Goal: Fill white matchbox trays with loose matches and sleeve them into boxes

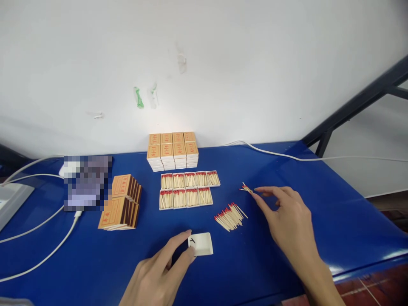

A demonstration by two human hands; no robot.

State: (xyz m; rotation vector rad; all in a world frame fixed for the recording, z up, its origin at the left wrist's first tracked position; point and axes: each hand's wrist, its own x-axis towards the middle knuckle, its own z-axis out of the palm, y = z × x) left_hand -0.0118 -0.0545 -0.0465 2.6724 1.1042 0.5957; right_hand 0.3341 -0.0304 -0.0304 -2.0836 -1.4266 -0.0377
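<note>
My left hand (pixel 162 265) grips the left end of an empty white matchbox tray (pixel 203 245) with a dark mark inside it. Between the thumb and fingers of my right hand (pixel 287 216) is a small bunch of red-tipped matches (pixel 246 188), held above the blue table. Left of that hand lies a loose pile of matches (pixel 230 217), heads pointing away from me. Behind the pile, two rows of matchbox trays (pixel 186 208) stand filled with matches.
Closed matchboxes (pixel 172 151) are stacked against the white wall (pixel 242 76). More orange sleeves (pixel 116 212) stand at left, beside a pixelated object (pixel 87 182) with a white cable (pixel 72 229). Another cable (pixel 277 155) crosses the back of the blue table (pixel 255 272). A dark metal bar (pixel 357 102) slants at right.
</note>
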